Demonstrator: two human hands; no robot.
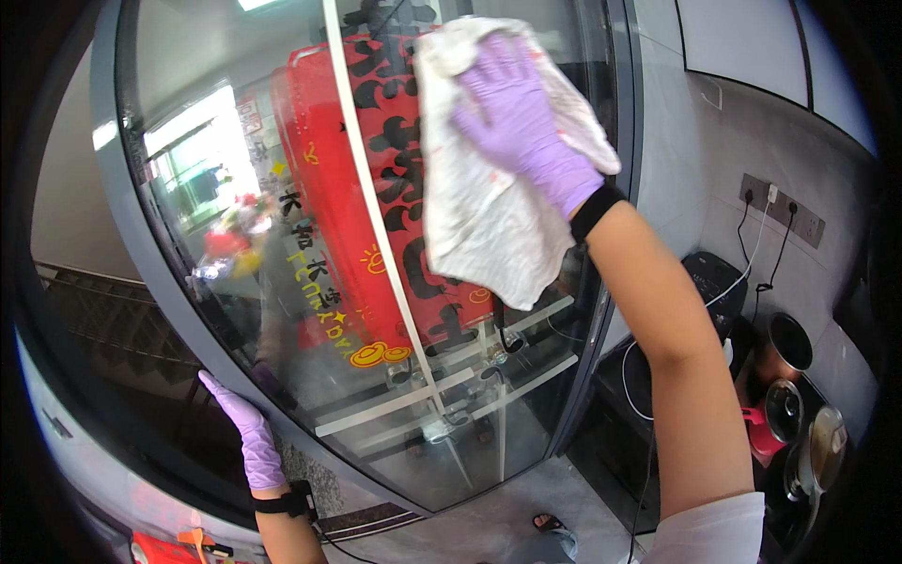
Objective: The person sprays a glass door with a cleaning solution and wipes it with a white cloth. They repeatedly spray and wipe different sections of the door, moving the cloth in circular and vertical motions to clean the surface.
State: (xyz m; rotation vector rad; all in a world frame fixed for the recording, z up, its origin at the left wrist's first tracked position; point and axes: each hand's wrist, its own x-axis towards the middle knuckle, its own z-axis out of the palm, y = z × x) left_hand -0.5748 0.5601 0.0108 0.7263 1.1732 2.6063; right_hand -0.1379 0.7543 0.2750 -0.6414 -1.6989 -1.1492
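Observation:
My right hand (511, 120), in a thin purple glove, presses a white cloth (479, 225) flat against the upper part of a glass door panel (423, 451). Its fingers are spread over the cloth, and the lower part of the cloth hangs loose. At lower left, my left hand (248, 437), gloved the same way, is against the outer edge of the grey door frame (282, 416). One digit points up and away; how the other fingers sit is hidden. Red decoration with black characters (394, 162) and yellow drawings shows at the glass, partly behind the cloth.
On the right, a black counter holds a copper-coloured pot (779, 352), a red pan (764, 430) and a glass-lidded pan (821, 451). Cords run from a wall socket strip (782, 211). A red item (162, 548) lies at lower left. My sandalled foot (548, 522) is on the tiled floor.

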